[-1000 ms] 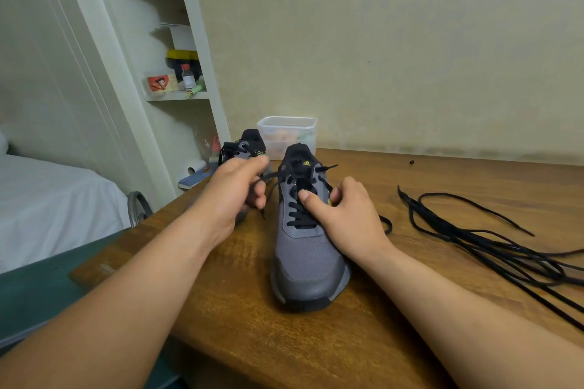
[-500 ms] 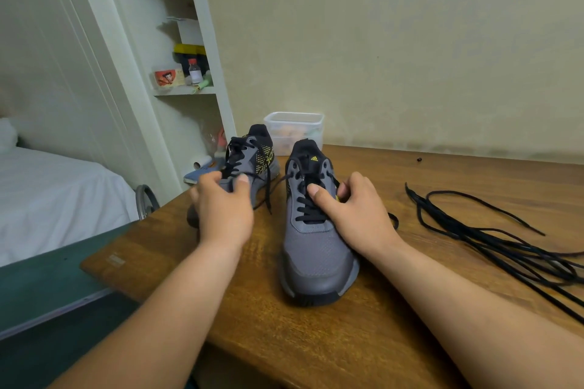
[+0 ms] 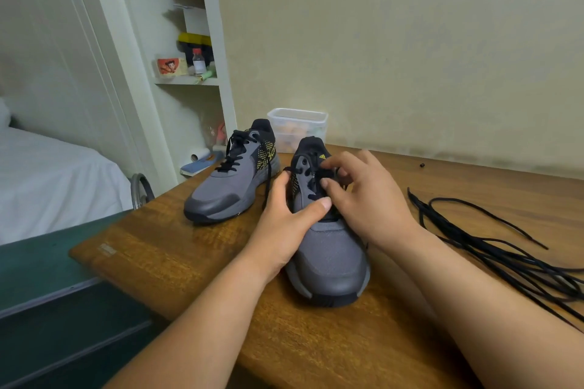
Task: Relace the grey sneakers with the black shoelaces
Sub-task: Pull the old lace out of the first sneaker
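Wooden table [image 3: 158,249]: left hand [image 3: 284,224] holds near sneaker [image 3: 331,256]; right hand [image 3: 369,199] pinches its half-hidden lace [image 3: 314,197].

Wooden table [image 3: 177,249] in front of you, corner at 9 o'clock.
- Near sneaker [image 3: 331,259]: grey, at table centre, sole down, toe toward 6 o'clock.
- Far sneaker [image 3: 227,189]: grey, laced black, at 10 o'clock from near one, close beside it, toe toward 7 o'clock.
- Clear plastic container [image 3: 297,126]: at 12 o'clock, against wall, just behind both heels.
- Loose black shoelaces [image 3: 505,264]: sprawled bundle at 3 o'clock, apart from sneakers.
- Small dark speck [image 3: 422,165]: at 1 o'clock.
- Pale label [image 3: 107,249]: on wood at 9 o'clock.
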Action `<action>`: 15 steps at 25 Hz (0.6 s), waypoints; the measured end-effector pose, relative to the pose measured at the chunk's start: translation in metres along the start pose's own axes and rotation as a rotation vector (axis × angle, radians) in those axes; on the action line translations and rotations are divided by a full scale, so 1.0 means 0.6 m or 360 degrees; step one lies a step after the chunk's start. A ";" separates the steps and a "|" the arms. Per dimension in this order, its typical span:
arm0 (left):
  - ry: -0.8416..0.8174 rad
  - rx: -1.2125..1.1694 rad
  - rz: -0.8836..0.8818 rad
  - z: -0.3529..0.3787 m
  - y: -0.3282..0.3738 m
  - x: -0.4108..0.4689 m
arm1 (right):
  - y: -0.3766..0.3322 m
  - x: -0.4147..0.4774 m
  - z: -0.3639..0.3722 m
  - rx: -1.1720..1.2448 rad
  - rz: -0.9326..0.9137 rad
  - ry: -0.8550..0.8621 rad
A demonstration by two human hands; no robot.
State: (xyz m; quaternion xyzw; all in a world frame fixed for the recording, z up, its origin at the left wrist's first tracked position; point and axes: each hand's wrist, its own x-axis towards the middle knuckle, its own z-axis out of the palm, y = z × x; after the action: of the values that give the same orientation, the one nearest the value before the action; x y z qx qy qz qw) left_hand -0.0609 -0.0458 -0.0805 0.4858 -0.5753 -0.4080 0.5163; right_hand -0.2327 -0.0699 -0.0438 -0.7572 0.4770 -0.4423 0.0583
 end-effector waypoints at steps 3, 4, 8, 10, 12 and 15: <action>-0.0018 0.0005 0.0013 -0.003 0.002 -0.005 | -0.014 0.008 0.003 -0.0196 -0.0136 0.0132; -0.0006 0.0018 0.0022 -0.002 0.006 -0.008 | -0.017 0.009 0.004 -0.0230 -0.0172 0.0155; 0.0007 0.0017 0.0027 -0.001 0.008 -0.013 | -0.014 0.014 -0.007 0.0117 0.0073 0.0066; 0.0006 -0.0006 0.0018 -0.002 0.010 -0.013 | -0.006 0.016 -0.027 0.0566 0.0346 -0.0148; 0.0001 0.0007 0.0011 -0.003 0.012 -0.014 | 0.001 0.015 -0.045 0.0763 0.0488 -0.0392; -0.0013 0.0039 0.0049 -0.003 0.013 -0.015 | -0.004 0.016 -0.042 0.0367 0.0235 -0.0499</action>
State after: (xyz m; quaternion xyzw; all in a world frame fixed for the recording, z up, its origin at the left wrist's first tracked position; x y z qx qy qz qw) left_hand -0.0601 -0.0355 -0.0742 0.4816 -0.5898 -0.3949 0.5141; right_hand -0.2482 -0.0674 -0.0215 -0.7681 0.4626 -0.3651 0.2504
